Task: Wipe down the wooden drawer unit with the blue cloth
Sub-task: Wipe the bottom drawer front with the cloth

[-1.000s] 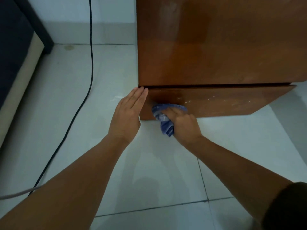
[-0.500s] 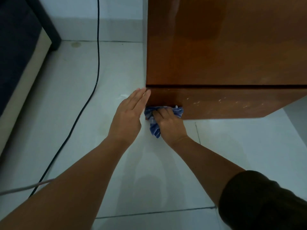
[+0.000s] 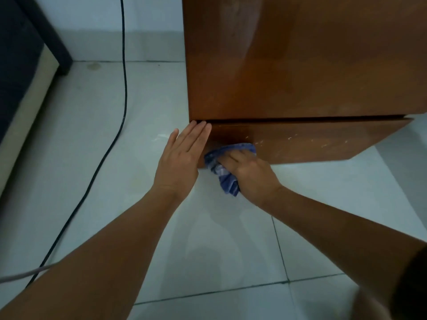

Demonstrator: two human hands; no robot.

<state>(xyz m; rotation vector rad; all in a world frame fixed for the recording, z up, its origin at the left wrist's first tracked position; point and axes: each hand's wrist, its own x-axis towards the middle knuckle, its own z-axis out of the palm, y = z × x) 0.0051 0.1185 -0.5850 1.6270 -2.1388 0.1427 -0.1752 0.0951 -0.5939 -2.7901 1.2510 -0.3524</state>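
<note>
The wooden drawer unit [image 3: 300, 65] fills the upper right, a glossy brown box on the tiled floor. Its bottom panel [image 3: 323, 139] sits below a dark seam and carries pale scuff marks. My right hand [image 3: 251, 174] is shut on the blue cloth [image 3: 227, 179] and presses it against the left end of that bottom panel. A crumpled tail of the cloth hangs below my fingers. My left hand [image 3: 182, 158] is flat with fingers together, fingertips touching the unit's lower left corner.
A black cable [image 3: 124, 88] runs down the wall and across the pale floor tiles [image 3: 208, 239] to the left. A dark bed or sofa frame [image 3: 20, 72] with a beige edge lines the far left. A grey cord [image 3: 23, 274] lies at lower left.
My right hand slid the cloth left to the panel's corner, then back a little to the right. My left hand stayed on the corner. The view shifted slightly.
</note>
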